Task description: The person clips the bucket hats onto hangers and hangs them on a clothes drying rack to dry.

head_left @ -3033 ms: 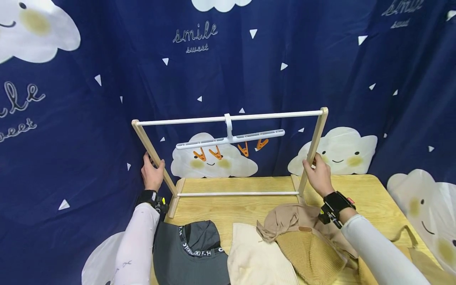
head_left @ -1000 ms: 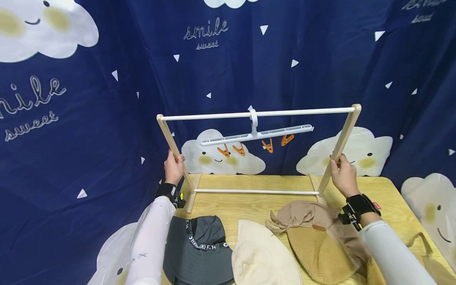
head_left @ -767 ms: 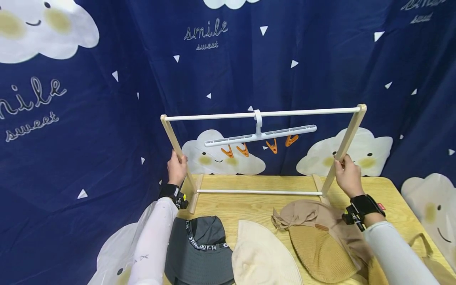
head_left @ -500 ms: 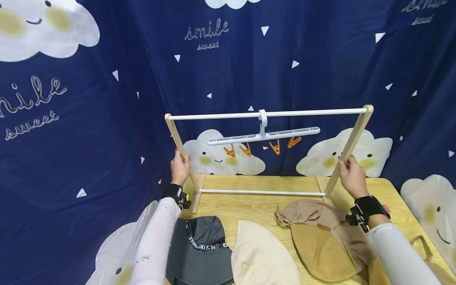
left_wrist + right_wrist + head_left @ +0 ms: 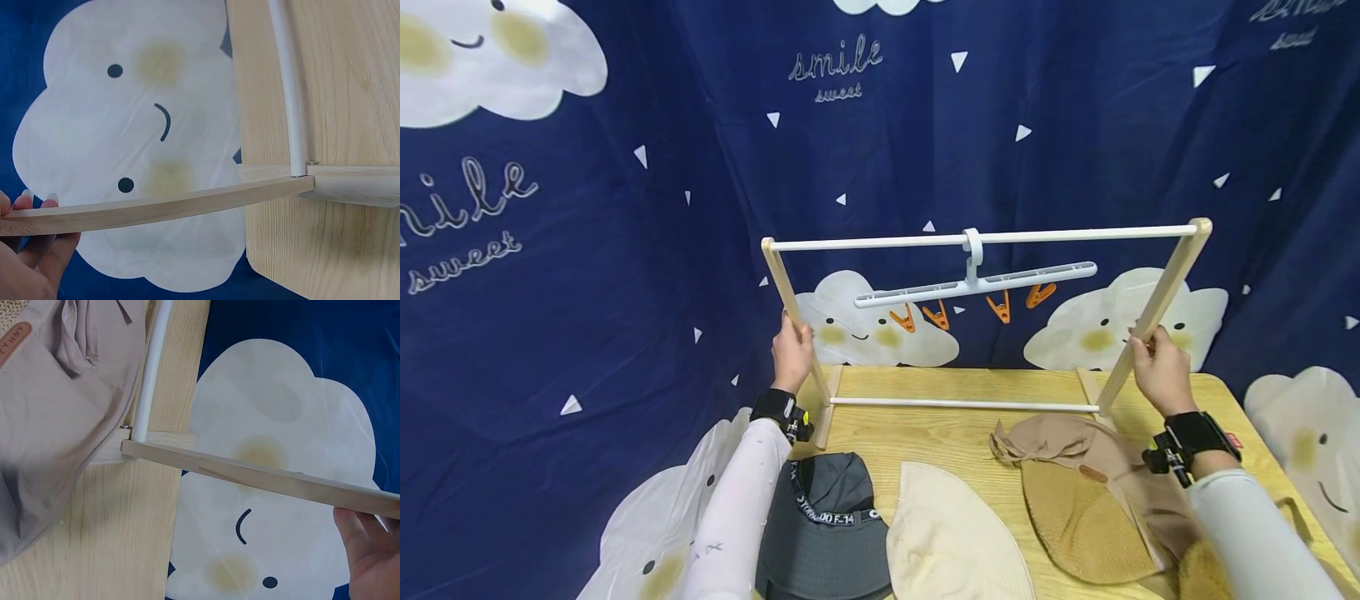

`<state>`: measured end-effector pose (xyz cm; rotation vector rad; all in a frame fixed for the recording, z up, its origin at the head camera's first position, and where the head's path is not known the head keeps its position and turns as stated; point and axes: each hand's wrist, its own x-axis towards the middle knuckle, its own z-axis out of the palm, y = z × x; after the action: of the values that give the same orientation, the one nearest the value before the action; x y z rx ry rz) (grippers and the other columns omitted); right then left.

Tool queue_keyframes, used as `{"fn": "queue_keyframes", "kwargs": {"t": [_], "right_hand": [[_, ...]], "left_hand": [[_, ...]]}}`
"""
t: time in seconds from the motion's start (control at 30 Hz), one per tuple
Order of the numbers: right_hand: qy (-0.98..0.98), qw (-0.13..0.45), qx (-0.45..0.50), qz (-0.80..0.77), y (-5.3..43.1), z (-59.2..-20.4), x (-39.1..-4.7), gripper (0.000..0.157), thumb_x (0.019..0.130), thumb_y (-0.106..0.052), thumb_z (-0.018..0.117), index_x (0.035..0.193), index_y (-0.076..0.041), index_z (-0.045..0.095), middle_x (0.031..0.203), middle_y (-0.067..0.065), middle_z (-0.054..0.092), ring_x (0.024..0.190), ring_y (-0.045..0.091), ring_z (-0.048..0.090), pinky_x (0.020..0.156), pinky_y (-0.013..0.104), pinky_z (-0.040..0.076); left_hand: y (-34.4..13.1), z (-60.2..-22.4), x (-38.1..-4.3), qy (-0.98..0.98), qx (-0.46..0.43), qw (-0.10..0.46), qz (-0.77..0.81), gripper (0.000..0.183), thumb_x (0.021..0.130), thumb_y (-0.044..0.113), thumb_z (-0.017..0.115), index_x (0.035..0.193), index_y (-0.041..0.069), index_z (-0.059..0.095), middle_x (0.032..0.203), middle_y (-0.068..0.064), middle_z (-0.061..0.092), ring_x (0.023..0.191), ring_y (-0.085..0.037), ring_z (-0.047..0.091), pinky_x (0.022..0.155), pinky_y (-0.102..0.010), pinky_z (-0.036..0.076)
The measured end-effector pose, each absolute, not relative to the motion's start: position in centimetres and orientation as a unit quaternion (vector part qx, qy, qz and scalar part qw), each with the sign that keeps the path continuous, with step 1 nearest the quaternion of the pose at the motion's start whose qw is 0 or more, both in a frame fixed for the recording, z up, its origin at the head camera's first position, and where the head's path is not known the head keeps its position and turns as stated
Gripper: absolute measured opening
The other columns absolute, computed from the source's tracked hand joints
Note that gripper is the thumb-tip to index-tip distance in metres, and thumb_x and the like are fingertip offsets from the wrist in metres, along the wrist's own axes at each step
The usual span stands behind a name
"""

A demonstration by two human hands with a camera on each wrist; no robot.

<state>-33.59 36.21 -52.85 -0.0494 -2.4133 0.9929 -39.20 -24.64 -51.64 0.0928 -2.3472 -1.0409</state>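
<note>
Now gripping the rack (image 5: 962, 404) near the table's (image 5: 925, 435) twelve-o'clock edge, slid toward three o'clock since a second ago; with left hand (image 5: 792, 357) and right hand (image 5: 1163, 372) curled round smooth, straight-edged wooden posts (image 5: 1172, 281), facing a ribbed tan hat (image 5: 1082, 525) toward five.

Light wood table (image 5: 925, 433): rack (image 5: 962, 404) standing toward the back, nearer side carrying, left to right, dark grey hat (image 5: 827, 533), cream hat (image 5: 951, 533), and tan-and-mustard hat (image 5: 1078, 517) partly covering one rack foot.
</note>
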Motion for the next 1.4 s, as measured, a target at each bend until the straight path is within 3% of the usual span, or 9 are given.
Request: {"fn": "queue_keyframes", "kwargs": {"t": [0.1,0.27,0.5,0.87,1.07,1.13,1.4], "right_hand": [[-0.893,0.258,-0.021,0.367,36.8,-52.8,-33.5,0.037,0.11,-0.01,0.048,0.14,0.011,0.052,0.127,0.039,0.064,0.111,0.058,0.065,0.085,0.062,0.055],[-0.894,0.242,-0.019,0.376,37.4,-52.8,-33.3,0.038,0.112,-0.011,0.045,0.142,0.012,0.049,0.131,0.039,0.061,0.115,0.059,0.063,0.088,0.067,0.051],[-0.898,0.243,-0.022,0.367,37.9,-52.7,-33.5,0.038,0.111,-0.012,0.046,0.142,0.011,0.051,0.13,0.038,0.063,0.114,0.058,0.064,0.085,0.057,0.056],[-0.899,0.254,-0.036,0.355,39.2,-52.8,-33.2,0.036,0.11,-0.01,0.049,0.14,0.009,0.054,0.126,0.04,0.063,0.115,0.059,0.062,0.094,0.071,0.047],[-0.9,0.247,-0.045,0.358,39.9,-52.7,-33.1,0.037,0.111,-0.013,0.047,0.14,0.008,0.055,0.124,0.041,0.063,0.117,0.059,0.061,0.103,0.071,0.042],[-0.898,0.246,-0.048,0.361,40.0,-52.7,-33.2,0.037,0.111,-0.013,0.046,0.14,0.009,0.054,0.124,0.041,0.063,0.118,0.059,0.059,0.11,0.07,0.035],[-0.891,0.235,-0.056,0.383,39.4,-52.3,-33.5,0.04,0.112,-0.014,0.045,0.142,0.01,0.052,0.13,0.042,0.059,0.124,0.061,0.055,0.117,0.069,0.023]], "left_hand": [[-24.1,-51.7,-39.1,-0.876,0.029,0.284,-0.389,0.027,0.104,0.012,0.059,0.129,0.004,0.053,0.103,-0.025,0.072,0.096,-0.048,0.069,0.086,-0.06,0.053],[-23.6,-51.7,-38.7,-0.875,0.016,0.294,-0.384,0.02,0.104,0.011,0.06,0.121,0.002,0.055,0.099,-0.024,0.073,0.093,-0.048,0.07,0.083,-0.061,0.053],[-23.1,-51.8,-38.7,-0.873,0.006,0.307,-0.38,0.021,0.103,0.009,0.062,0.12,0.0,0.054,0.092,-0.026,0.069,0.089,-0.048,0.067,0.081,-0.06,0.052],[-21.9,-52.0,-38.6,-0.876,0.004,0.289,-0.386,0.019,0.104,0.008,0.061,0.12,0.002,0.053,0.087,-0.025,0.066,0.083,-0.047,0.067,0.074,-0.06,0.053],[-21.3,-51.9,-38.4,-0.877,0.003,0.297,-0.378,0.019,0.103,0.008,0.062,0.118,0.002,0.052,0.086,-0.025,0.067,0.084,-0.048,0.068,0.074,-0.061,0.052],[-21.1,-51.8,-38.3,-0.879,0.002,0.289,-0.38,0.02,0.104,0.008,0.061,0.12,0.003,0.051,0.089,-0.025,0.067,0.086,-0.048,0.068,0.076,-0.061,0.052],[-21.3,-51.1,-37.3,-0.879,-0.012,0.245,-0.409,0.02,0.107,0.012,0.058,0.123,0.001,0.052,0.1,-0.026,0.068,0.089,-0.044,0.066,0.076,-0.057,0.053]]}}
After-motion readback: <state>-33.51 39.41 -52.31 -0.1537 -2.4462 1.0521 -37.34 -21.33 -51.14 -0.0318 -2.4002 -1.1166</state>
